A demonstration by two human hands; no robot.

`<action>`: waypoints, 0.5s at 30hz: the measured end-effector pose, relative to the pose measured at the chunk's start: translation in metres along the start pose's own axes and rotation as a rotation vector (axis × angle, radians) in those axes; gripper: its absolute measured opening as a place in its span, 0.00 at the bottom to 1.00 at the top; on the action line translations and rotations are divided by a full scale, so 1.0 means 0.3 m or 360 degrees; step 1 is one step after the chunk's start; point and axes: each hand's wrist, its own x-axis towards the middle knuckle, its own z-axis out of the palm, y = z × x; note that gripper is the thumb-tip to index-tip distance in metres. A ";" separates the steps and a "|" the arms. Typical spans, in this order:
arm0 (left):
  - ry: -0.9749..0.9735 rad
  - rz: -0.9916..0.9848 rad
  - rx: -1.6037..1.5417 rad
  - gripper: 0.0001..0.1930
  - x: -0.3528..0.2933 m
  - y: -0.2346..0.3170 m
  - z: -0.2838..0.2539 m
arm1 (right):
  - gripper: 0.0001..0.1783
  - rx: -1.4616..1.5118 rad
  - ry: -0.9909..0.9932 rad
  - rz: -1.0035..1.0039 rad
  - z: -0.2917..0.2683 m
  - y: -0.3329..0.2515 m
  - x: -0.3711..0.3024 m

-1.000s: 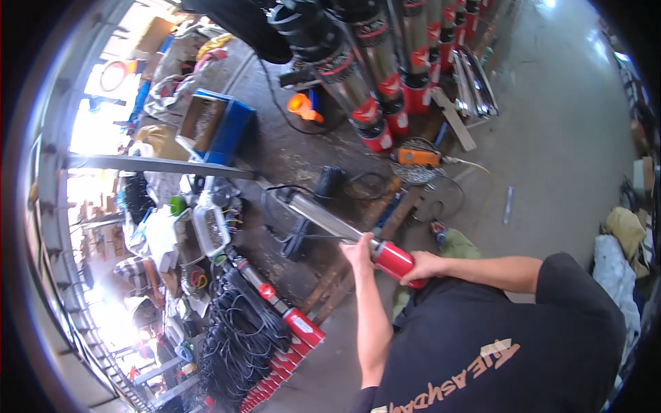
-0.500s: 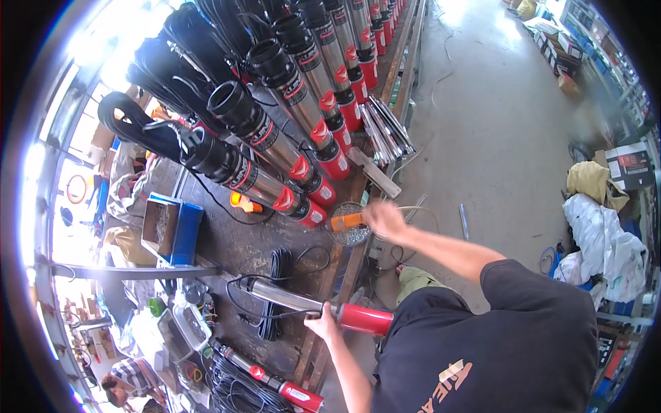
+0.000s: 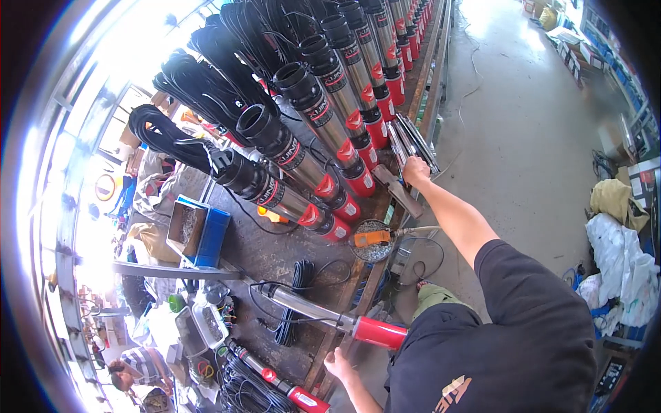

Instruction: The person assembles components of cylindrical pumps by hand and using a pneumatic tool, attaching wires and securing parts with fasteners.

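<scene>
My right hand reaches far forward to a bundle of shiny metal strips at the bench edge. Its fingers are closed on the end of a strip. My left hand hovers near the bench's front edge, holding nothing, thumb apart from the fingers. Beyond it, a steel submersible pump with a red end lies across the bench, its red end close to my body. A black cable runs along it. An orange hand tool with a hose rests on a round tray of small metal parts.
Rows of upright pumps with coiled black cables fill the far bench. A blue bin stands at left, near a cable coil. Another pump lies at front left. A person is at lower left. Bags and boxes line the right wall.
My right hand has let go of the orange tool, leaving it on the tray, and moved forward to the metal strips. My left hand has come off the lying pump, toward me.
</scene>
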 end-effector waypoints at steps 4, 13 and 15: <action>0.0004 -0.0065 -0.0099 0.15 -0.075 0.101 0.033 | 0.20 0.0209 -0.0042 0.0054 -0.034 0.057 0.095; -0.0697 0.0768 0.0014 0.15 -0.483 0.776 0.277 | 0.08 0.2605 -0.1086 0.0323 -0.203 -0.144 -0.729; -0.0735 0.1205 -0.0080 0.17 -0.579 0.979 0.388 | 0.04 0.2801 -0.1458 0.0253 -0.286 -0.176 -0.979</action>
